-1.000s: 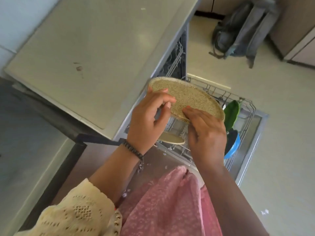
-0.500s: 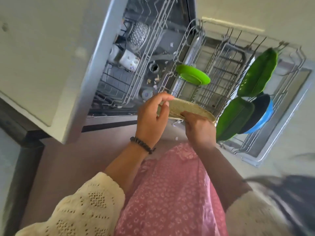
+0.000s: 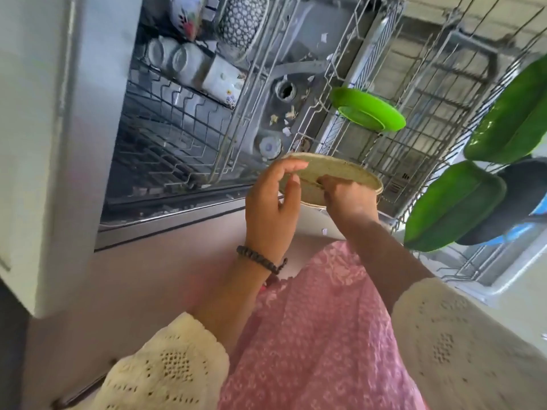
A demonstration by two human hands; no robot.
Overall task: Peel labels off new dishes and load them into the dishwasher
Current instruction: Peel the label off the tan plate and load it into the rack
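Over the pulled-out lower rack [image 3: 429,137] of an open dishwasher [image 3: 207,143], a person's left hand [image 3: 270,208] steadies the near rim of a speckled beige plate [image 3: 340,170], index finger and thumb curled against its edge. The right hand [image 3: 346,199] grips the same plate from the near side, fingertips [image 3: 324,182] pressed into its surface as if working at a label; no label can be made out from this angle. The plate is held nearly level and clear of the wires, apparently so both hands can work on it before it goes in.

Just beyond it, a bright green plate [image 3: 368,113] stands slotted in the rack. To the right, two leaf-shaped green dishes [image 3: 455,205] and a dark bowl with a blue rim [image 3: 521,202] sit on edge among the tines, the tilt that lets water drain. Small pale scraps [image 3: 285,131], perhaps peeled paper, lie on the dishwasher floor. Patterned mugs [image 3: 219,81] rest in the upper rack [image 3: 183,125] farther back. A beaded bracelet [image 3: 260,258] circles the left wrist above cream knit sleeves [image 3: 165,368] and a pink garment [image 3: 313,335].
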